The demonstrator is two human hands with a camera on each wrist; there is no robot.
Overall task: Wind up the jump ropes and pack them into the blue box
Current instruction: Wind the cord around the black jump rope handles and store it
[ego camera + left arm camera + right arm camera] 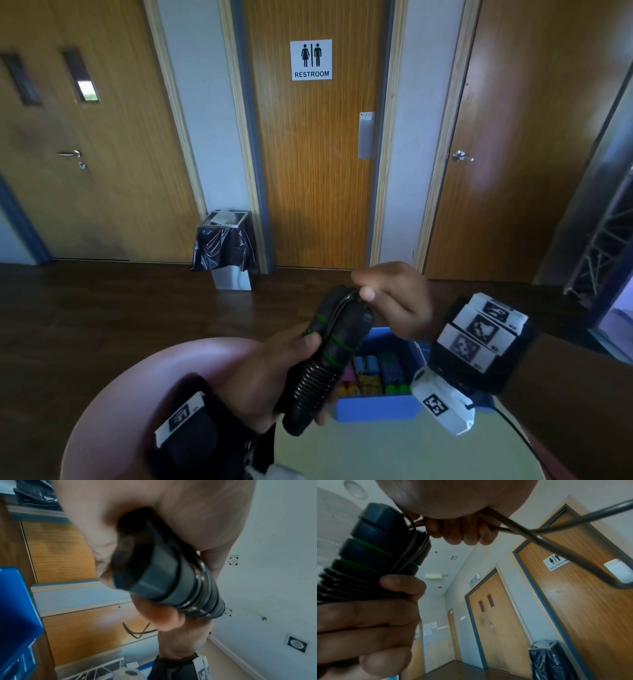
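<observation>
My left hand [274,370] grips a black jump rope's two handles [325,353], held together upright and tilted, with green rings and dark cord wound round their lower half. The same handles [164,574] fill the left wrist view. My right hand [387,301] pinches the cord's loose end [349,296] at the handles' top; in the right wrist view that cord [547,538] loops out past the right hand's fingers [462,531]. The blue box [376,407] sits on the table just below the right hand, with several colourful wound ropes [380,373] inside.
The round table [394,448] has a pale green top and pink rim. A lined waste bin [226,246] stands against the wall by the restroom door [315,154]. Dark wood floor lies between; a metal truss [603,246] stands at the right.
</observation>
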